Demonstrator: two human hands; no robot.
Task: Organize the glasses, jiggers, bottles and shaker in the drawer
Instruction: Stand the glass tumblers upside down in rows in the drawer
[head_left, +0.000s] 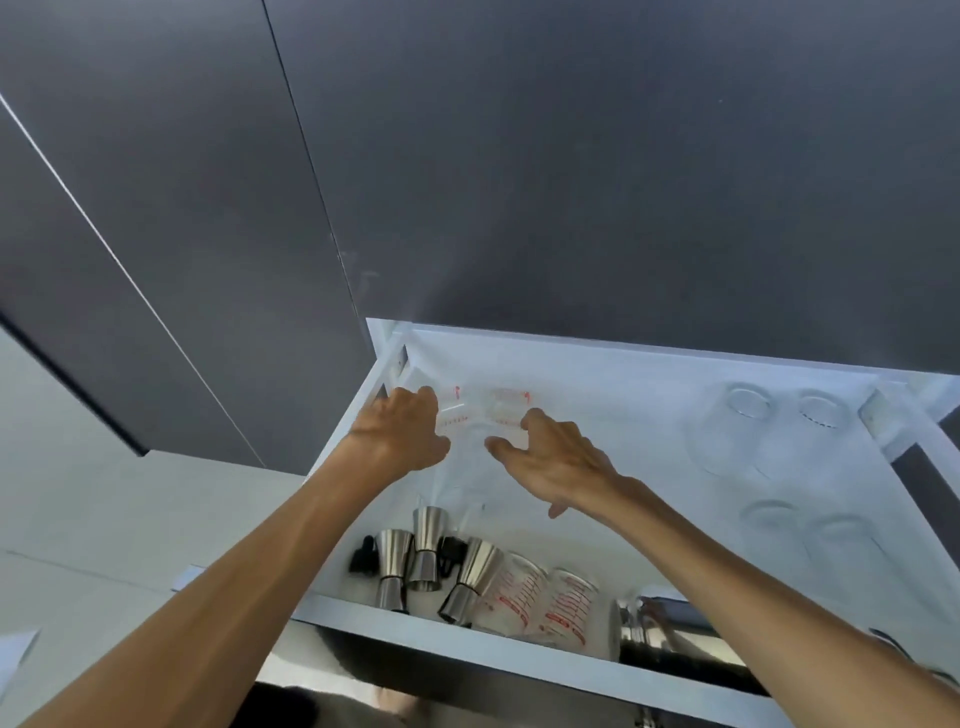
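The white drawer (457, 621) stands pulled out below me. At its back left are two small clear measuring glasses with red marks, one (453, 410) to the left and one (506, 410) to the right. My left hand (400, 431) is curled around the left one. My right hand (556, 460) has its fingers spread, with thumb and forefinger at the right one. Three steel jiggers (428, 540) lie at the front left. Two more red-marked measuring glasses (540, 597) lie beside them. A steel shaker (654, 623) lies at the front right, partly hidden by my right forearm.
Several clear glasses (748, 408) stand upside down along the drawer's right side. Small black items (363, 556) lie among the jiggers. Dark cabinet fronts (571, 182) rise behind the drawer. A pale countertop (104, 509) lies to the left.
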